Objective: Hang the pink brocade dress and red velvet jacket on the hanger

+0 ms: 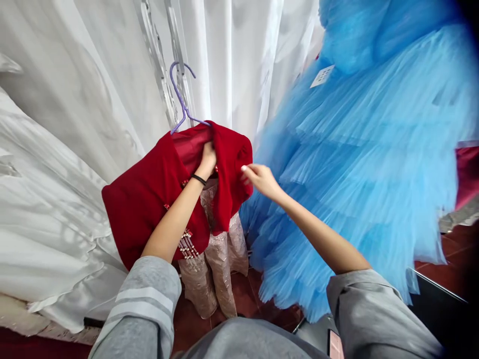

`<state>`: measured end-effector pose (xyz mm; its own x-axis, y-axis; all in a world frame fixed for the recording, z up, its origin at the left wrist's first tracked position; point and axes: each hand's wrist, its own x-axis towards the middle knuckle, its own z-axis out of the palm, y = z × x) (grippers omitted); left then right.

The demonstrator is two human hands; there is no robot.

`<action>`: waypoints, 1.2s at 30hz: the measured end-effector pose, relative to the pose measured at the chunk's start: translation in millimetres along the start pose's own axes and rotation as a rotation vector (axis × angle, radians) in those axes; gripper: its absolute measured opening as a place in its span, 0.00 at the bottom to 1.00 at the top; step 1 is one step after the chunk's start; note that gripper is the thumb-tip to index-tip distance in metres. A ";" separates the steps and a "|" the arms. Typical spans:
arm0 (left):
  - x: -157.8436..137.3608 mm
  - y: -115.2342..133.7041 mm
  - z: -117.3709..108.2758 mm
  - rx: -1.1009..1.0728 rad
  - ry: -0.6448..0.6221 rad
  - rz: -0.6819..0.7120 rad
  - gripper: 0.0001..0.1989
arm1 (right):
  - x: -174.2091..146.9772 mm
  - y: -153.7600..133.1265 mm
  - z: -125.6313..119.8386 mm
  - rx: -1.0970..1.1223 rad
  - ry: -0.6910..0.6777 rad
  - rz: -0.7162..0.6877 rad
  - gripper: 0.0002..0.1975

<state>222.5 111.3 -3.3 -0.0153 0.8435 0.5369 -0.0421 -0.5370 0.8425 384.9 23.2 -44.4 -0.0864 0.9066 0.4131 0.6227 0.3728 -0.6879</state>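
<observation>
A red velvet garment hangs on a purple hanger in the middle of the view, over a pale pink sequined skirt. My left hand, with a black band on the wrist, grips the red fabric near the neckline. My right hand pinches the right edge of the same red garment. Beaded trim dangles below my left forearm.
A large blue tulle dress with a white tag hangs at the right, close to my right arm. White satin gowns fill the left and white curtains the back. Dark red floor shows below.
</observation>
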 end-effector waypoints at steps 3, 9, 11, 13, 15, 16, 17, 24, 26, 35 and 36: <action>-15.0 15.7 -7.6 -0.142 0.067 0.066 0.22 | 26.6 42.3 -11.8 0.040 0.388 0.092 0.20; -38.7 64.5 -22.6 0.155 -0.017 0.040 0.23 | 30.7 74.3 -15.2 0.248 -0.021 0.111 0.21; -37.0 89.0 -26.4 0.151 -0.033 0.050 0.16 | 30.0 67.5 -36.4 0.140 0.202 0.024 0.22; -34.5 108.7 -28.0 0.123 -0.021 0.042 0.12 | 30.0 60.6 -61.5 0.045 0.514 -0.079 0.21; -34.9 114.6 -27.9 0.106 -0.023 -0.007 0.12 | 28.3 60.2 -79.7 0.005 0.658 -0.114 0.21; -37.1 111.5 -28.0 0.093 -0.044 -0.044 0.10 | 26.2 63.2 -84.4 -0.005 0.630 -0.090 0.21; -40.7 105.1 -28.8 0.082 -0.072 -0.084 0.09 | 23.2 67.7 -86.2 -0.018 0.543 -0.043 0.21; -80.1 81.9 -66.8 0.548 -0.036 0.184 0.09 | -3.5 33.3 -56.5 -0.376 0.456 -0.036 0.15; -84.5 91.0 -80.1 0.829 0.213 0.313 0.09 | -7.6 -14.1 -37.0 -0.402 0.591 -0.167 0.21; -86.2 105.5 -113.6 1.287 0.393 0.154 0.13 | 26.8 -106.3 30.9 -0.527 0.320 -0.283 0.30; -81.7 116.1 -119.6 1.300 0.375 0.121 0.14 | 35.7 -103.8 17.7 -0.528 0.304 -0.280 0.28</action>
<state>99.4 -18.8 45.5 -0.2292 0.6311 0.7411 0.9405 -0.0526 0.3356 303.4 20.4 31.3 -0.1249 0.6646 0.7366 0.9122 0.3689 -0.1782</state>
